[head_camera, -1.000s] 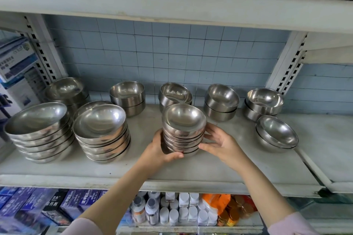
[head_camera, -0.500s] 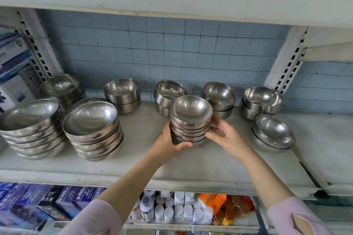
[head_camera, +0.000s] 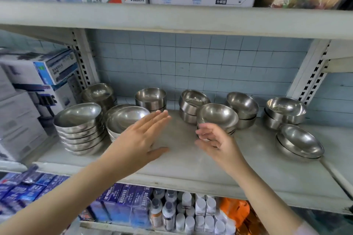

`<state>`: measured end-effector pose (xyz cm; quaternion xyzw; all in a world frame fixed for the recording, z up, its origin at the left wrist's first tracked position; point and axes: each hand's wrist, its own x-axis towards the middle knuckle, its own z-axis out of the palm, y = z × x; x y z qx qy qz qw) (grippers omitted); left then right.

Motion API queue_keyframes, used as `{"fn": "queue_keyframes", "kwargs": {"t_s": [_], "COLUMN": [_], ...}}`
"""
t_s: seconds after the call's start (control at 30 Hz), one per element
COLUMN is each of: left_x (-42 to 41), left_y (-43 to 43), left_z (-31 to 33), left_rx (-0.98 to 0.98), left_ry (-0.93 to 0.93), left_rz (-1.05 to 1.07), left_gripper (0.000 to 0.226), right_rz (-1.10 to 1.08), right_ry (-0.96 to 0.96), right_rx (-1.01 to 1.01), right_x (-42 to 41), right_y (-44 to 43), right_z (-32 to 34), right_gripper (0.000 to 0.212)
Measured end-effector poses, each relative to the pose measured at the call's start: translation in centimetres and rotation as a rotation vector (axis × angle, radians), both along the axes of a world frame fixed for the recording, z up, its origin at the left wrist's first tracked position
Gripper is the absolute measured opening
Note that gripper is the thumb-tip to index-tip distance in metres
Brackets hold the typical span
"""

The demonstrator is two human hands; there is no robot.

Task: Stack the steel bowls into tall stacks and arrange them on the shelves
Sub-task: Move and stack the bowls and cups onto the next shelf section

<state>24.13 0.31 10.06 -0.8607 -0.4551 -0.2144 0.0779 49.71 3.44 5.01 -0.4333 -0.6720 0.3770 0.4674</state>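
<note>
A stack of small steel bowls [head_camera: 217, 115] stands on the white shelf [head_camera: 183, 160] near its middle. My right hand [head_camera: 215, 141] hovers just in front of it with curled fingers, holding nothing. My left hand [head_camera: 141, 135] is flat and open over the shelf, beside a stack of wide bowls [head_camera: 126, 118]. A taller wide-bowl stack [head_camera: 80, 126] stands at the left. Along the tiled back wall sit short bowl stacks [head_camera: 99, 94], [head_camera: 150, 99], [head_camera: 193, 105], [head_camera: 242, 108], [head_camera: 284, 112]. Two shallow bowls [head_camera: 299, 142] lie at the right.
Cardboard boxes [head_camera: 38, 82] fill the bay to the left. The upper shelf [head_camera: 172, 17] carries boxes and packets. Below the shelf edge stand blue boxes [head_camera: 118, 202], white bottles [head_camera: 191, 213] and an orange packet [head_camera: 235, 210]. Slotted uprights [head_camera: 84, 59], [head_camera: 309, 76] frame the bay.
Both hands have let go of the small bowl stack, which now rests farther back on the shelf. My left hand moved left and opened flat; my right hand drew slightly back.
</note>
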Motion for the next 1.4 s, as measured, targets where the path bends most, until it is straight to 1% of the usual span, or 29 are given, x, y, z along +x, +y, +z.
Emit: {"fn": "queue_keyframes", "kwargs": {"t_s": [0.1, 0.17, 0.23, 0.3, 0.4, 0.47, 0.57, 0.7, 0.8, 0.87, 0.93, 0.97, 1.0, 1.1, 1.3, 1.33, 1.4], "left_x": [-4.0, -6.9, -8.9, -11.2, -14.0, -15.1, -16.2, -16.7, -17.2, -17.7, -17.9, -18.0, -18.0, -17.6, -15.6, -15.3, -14.6], "left_y": [0.6, 1.6, 2.9, 4.4, 6.2, 7.1, 8.5, 10.6, 11.9, 12.7, 13.4, 13.8, 14.1, 15.1, 17.7, 18.2, 18.9], "left_z": [2.0, 3.2, 3.9, 4.2, 4.3, 4.3, 4.5, 4.6, 4.5, 4.3, 4.1, 3.9, 3.7, 3.4, 2.2, 2.1, 2.2], "left_rx": [0.035, -0.070, -0.185, -0.292, -0.371, -0.397, -0.413, -0.472, -0.492, -0.519, -0.539, -0.546, -0.553, -0.601, -0.729, -0.752, -0.798], "left_ry": [0.038, 0.043, 0.118, 0.149, 0.150, 0.145, 0.158, 0.149, 0.145, 0.153, 0.160, 0.169, 0.174, 0.177, 0.272, 0.305, 0.402], "left_rz": [0.052, 0.128, 0.200, 0.238, 0.225, 0.220, 0.201, 0.147, 0.111, 0.097, 0.058, 0.042, 0.037, 0.026, -0.006, 0.007, 0.037], "left_gripper": [0.078, 0.092, 0.104, 0.103, 0.107, 0.099, 0.090, 0.081, 0.072, 0.078, 0.094, 0.098, 0.097, 0.086, 0.035, 0.038, 0.051], "right_rz": [0.144, 0.182, 0.177, 0.175, 0.198, 0.170, 0.047, -0.086, -0.115, -0.140, -0.171, -0.191, -0.207, -0.237, -0.247, -0.251, -0.263], "right_ry": [-0.100, -0.129, -0.128, -0.147, -0.094, -0.034, 0.009, 0.029, 0.036, 0.041, 0.035, 0.034, 0.036, 0.046, 0.076, 0.077, 0.085], "right_rx": [-0.098, -0.183, -0.240, -0.238, -0.159, -0.102, -0.027, 0.002, 0.012, 0.011, 0.000, -0.005, -0.008, -0.002, -0.018, -0.018, -0.021], "right_x": [-4.0, -7.3, -9.6, -12.2, -15.6, -17.4, -19.3, -19.8, -20.0, -19.6, -18.9, -18.3, -17.7, -15.9, -14.2, -14.1, -13.8], "right_y": [0.9, 1.3, 1.6, 1.9, 2.0, 2.0, 1.8, 1.7, 1.7, 2.0, 2.4, 2.7, 3.0, 4.2, 6.2, 6.5, 7.0], "right_z": [-0.8, -1.5, -2.4, -3.1, -3.8, -4.6, -5.7, -6.4, -6.6, -6.8, -6.9, -6.9, -6.8, -6.4, -6.2, -6.3, -6.4], "right_gripper": [0.069, 0.093, 0.116, 0.127, 0.121, 0.124, 0.133, 0.129, 0.123, 0.121, 0.120, 0.119, 0.118, 0.115, 0.115, 0.114, 0.110]}}
